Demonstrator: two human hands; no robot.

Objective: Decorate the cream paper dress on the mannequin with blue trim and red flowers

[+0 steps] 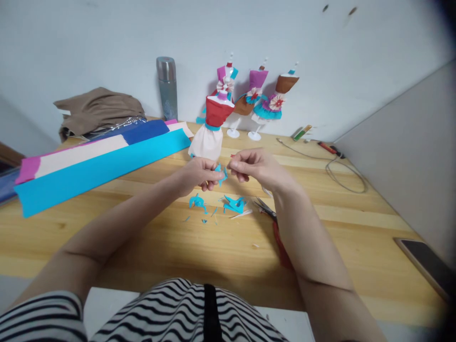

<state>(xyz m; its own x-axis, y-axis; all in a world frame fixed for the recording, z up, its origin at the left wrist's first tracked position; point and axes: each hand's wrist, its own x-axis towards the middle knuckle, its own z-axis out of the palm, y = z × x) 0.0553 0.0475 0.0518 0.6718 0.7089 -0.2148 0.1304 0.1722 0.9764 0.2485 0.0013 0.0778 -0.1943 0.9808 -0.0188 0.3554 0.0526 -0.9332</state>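
Between the thumb and fingers of my left hand is a small blue paper piece. My right hand is pinched closed just to the right of that piece; what its fingertips hold, if anything, is too small to make out. Right behind both hands stands a mannequin with a red top, a blue waistband and a pale skirt. Blue paper scraps and a curled blue scrap lie on the wooden table below my hands. Scissors with red handles lie partly hidden under my right forearm.
Long paper sheets in blue, pink and cream lie at the left, near brown cloth and a flask. Dressed mannequins stand by the wall. At the right are a cable, a red-handled tool and a phone.
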